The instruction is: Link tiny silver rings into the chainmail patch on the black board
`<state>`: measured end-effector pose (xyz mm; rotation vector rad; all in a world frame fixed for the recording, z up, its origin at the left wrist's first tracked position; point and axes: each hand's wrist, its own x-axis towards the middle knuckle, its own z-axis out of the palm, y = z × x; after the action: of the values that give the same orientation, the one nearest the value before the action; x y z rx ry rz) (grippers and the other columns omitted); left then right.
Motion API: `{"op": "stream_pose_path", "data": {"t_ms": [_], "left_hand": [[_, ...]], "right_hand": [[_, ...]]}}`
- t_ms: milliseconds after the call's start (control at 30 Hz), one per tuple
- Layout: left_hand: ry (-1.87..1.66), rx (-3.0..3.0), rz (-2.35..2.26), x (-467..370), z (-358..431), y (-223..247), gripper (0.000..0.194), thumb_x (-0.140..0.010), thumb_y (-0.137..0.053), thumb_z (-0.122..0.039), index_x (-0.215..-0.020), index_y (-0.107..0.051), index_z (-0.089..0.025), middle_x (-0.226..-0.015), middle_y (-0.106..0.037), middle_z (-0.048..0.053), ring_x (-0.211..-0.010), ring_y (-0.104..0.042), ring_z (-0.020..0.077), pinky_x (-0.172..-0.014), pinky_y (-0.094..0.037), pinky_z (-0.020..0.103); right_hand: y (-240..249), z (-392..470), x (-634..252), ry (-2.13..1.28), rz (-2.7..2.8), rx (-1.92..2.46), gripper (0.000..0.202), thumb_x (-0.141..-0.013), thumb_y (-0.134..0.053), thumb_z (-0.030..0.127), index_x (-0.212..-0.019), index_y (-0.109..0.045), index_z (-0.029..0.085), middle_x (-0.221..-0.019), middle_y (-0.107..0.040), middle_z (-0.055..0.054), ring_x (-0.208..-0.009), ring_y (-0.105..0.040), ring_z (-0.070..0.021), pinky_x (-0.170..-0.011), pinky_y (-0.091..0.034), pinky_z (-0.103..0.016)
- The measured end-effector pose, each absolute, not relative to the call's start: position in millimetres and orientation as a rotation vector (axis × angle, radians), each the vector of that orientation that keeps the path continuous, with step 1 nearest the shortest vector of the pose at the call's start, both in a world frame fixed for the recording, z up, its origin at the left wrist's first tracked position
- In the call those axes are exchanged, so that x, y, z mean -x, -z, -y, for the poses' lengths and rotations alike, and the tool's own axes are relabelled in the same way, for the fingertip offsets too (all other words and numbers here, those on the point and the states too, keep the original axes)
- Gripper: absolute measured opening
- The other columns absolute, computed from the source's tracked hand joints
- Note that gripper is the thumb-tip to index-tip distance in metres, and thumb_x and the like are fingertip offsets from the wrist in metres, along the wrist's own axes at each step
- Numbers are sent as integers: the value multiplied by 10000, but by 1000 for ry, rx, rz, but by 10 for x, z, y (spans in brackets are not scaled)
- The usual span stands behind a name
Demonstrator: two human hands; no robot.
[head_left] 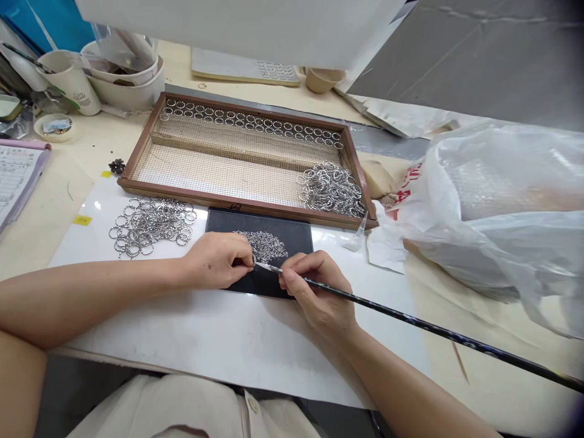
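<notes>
My left hand [221,258] is closed in a pinch, with what looks like a small metal ring mostly hidden at its fingertips. Facing it, my right hand [319,286] grips a thin paintbrush [392,311] near the tip; its long black handle runs off to the lower right. The brush tip meets or nearly meets the left fingertips. Beneath both hands lies a black mat [292,234] bearing a heap of tiny silvery pieces [264,244]. A loose pile of silvery rings [152,225] rests left of the mat.
Behind the mat stands a brown-framed mesh tray [219,170], with rings in rows along its back and a ring heap [333,188] at right. A white plastic bag [493,225] bulges at right. A paper cup [70,82] and tubs [130,85] stand back left.
</notes>
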<state>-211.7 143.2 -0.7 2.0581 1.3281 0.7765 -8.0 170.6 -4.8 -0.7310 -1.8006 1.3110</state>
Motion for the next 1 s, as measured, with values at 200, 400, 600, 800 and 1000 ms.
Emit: {"op": "stream_pose_path", "data": {"t_ms": [200,400,600,800,1000], "left_hand": [[-770,-2062,-1331,2111,-1437,4,144,-727,-561,-79,-625,-628,-155,-641,-596,-15,-602,-535,80,-543,-390,176],[-791,-2058,-1322,2122,-1431,14,136,-726,-566,-76,-635,-634,-151,-648,-597,-15,-611,-539,79,-549,-392,175],[-803,-2061,-1320,2119,-1426,16,141,-736,-561,-80,-633,-631,-147,-651,-599,-13,-617,-544,80,-553,-399,172],[-833,-2067,-1315,2117,-1433,24,141,-732,-563,-72,-631,-629,-145,-645,-594,-14,-611,-540,76,-547,-394,167],[-859,-2081,-1308,2113,-1434,28,139,-730,-567,-67,-626,-623,-141,-642,-592,-15,-609,-537,73,-541,-386,163]], "right_hand": [[39,-1696,87,-1288,1817,718,139,-865,-535,131,-774,-479,220,-658,-545,15,-568,-512,-121,-497,-387,-272],[5,-1680,100,-1240,1846,720,138,-852,-547,138,-762,-481,218,-659,-558,9,-570,-525,-123,-495,-392,-264],[17,-1674,100,-1193,1870,716,150,-839,-549,107,-772,-476,220,-680,-552,10,-557,-508,-108,-477,-382,-249],[25,-1673,99,-1145,1899,711,163,-831,-548,93,-773,-466,222,-685,-546,7,-576,-515,-114,-478,-381,-252],[8,-1655,113,-1100,1918,754,161,-830,-540,103,-766,-456,224,-677,-546,5,-583,-524,-118,-488,-392,-257]]}}
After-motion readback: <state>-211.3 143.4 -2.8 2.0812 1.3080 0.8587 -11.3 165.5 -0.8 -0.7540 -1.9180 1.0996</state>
